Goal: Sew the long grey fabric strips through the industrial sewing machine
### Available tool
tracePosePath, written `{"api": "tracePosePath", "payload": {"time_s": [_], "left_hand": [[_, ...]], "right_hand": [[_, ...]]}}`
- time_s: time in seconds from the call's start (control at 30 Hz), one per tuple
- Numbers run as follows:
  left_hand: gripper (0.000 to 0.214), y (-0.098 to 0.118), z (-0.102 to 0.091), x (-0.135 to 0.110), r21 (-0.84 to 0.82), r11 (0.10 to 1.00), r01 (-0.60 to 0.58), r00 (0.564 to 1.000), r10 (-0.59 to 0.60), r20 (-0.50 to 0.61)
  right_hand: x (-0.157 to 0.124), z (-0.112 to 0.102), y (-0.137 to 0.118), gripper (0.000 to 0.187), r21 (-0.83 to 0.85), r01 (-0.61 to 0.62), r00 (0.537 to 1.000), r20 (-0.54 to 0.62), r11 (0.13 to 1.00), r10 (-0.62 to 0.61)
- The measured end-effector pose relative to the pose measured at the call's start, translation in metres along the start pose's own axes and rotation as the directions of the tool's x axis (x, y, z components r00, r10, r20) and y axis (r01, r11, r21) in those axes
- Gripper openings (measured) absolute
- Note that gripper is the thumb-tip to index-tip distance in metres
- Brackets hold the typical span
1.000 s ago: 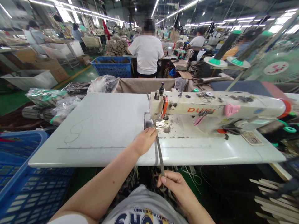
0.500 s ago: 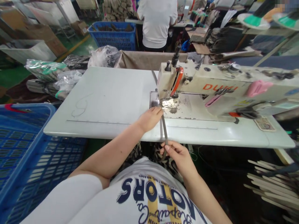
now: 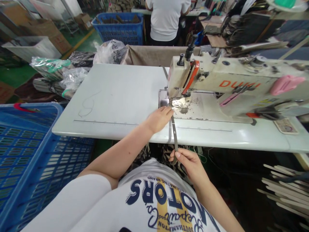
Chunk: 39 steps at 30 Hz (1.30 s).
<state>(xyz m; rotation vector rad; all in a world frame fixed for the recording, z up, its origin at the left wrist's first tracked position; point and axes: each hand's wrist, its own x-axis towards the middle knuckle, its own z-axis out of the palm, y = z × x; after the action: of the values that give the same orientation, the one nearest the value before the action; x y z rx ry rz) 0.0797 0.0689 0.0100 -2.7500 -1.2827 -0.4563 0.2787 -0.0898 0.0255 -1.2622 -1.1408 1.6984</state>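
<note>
A narrow grey strap (image 3: 174,135) runs from under the presser foot of a cream sewing machine (image 3: 231,87) down over the front edge of the white table (image 3: 116,96). My left hand (image 3: 159,118) rests on the table just before the needle, fingers curled and pressing the strap's upper part. Below the table edge, my right hand (image 3: 187,162) pinches the strap's lower end between thumb and fingers and keeps it taut.
A blue plastic crate (image 3: 26,154) stands at my left. Plastic-wrapped bundles (image 3: 58,75) lie beyond the table's left end. A person in a white shirt (image 3: 166,17) works ahead with their back turned, beside another blue crate (image 3: 120,25). Pale strips (image 3: 282,190) are stacked at lower right.
My head has tilted down, so table and machine sit higher in view. My right hand came up closer to the table edge along the strap. My left hand stays by the needle.
</note>
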Motion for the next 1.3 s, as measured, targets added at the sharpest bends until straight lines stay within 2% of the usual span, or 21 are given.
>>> {"api": "tracePosePath", "payload": {"time_s": [0.3,0.57,0.7,0.97,1.1,1.23,1.3], "left_hand": [[0.022,-0.002,0.007,-0.001,0.012,1.000,-0.026,1.000,0.026,-0.007],[0.021,-0.003,0.013,-0.002,0.018,1.000,-0.016,0.998,0.017,-0.055],[0.024,-0.004,0.015,0.001,0.007,1.000,-0.028,0.999,0.028,-0.022],[0.027,-0.002,0.018,-0.001,0.019,1.000,0.008,0.998,-0.007,-0.059],[0.027,-0.002,0.020,-0.003,0.040,0.999,-0.015,0.999,0.016,-0.040],[0.034,-0.002,0.024,-0.004,0.073,0.995,-0.070,0.997,0.072,-0.021],[0.040,-0.003,0.029,-0.005,0.070,0.997,-0.042,0.998,0.045,-0.038]], "right_hand": [[-0.003,0.002,0.002,0.033,0.019,0.016,1.000,0.000,1.000,-0.016],[-0.002,0.002,-0.004,0.039,-0.064,0.069,0.998,0.008,0.996,-0.069],[-0.001,0.002,-0.001,0.041,-0.081,0.075,0.997,-0.006,0.994,-0.076],[0.002,0.001,0.003,0.040,-0.043,0.099,0.994,0.052,0.994,-0.097],[0.007,-0.002,0.011,0.039,-0.113,0.156,0.987,0.051,0.981,-0.151],[0.021,-0.009,0.021,0.042,-0.225,0.256,0.966,0.017,0.940,-0.259],[0.031,-0.013,0.020,0.039,-0.242,0.249,0.967,0.021,0.938,-0.252]]}}
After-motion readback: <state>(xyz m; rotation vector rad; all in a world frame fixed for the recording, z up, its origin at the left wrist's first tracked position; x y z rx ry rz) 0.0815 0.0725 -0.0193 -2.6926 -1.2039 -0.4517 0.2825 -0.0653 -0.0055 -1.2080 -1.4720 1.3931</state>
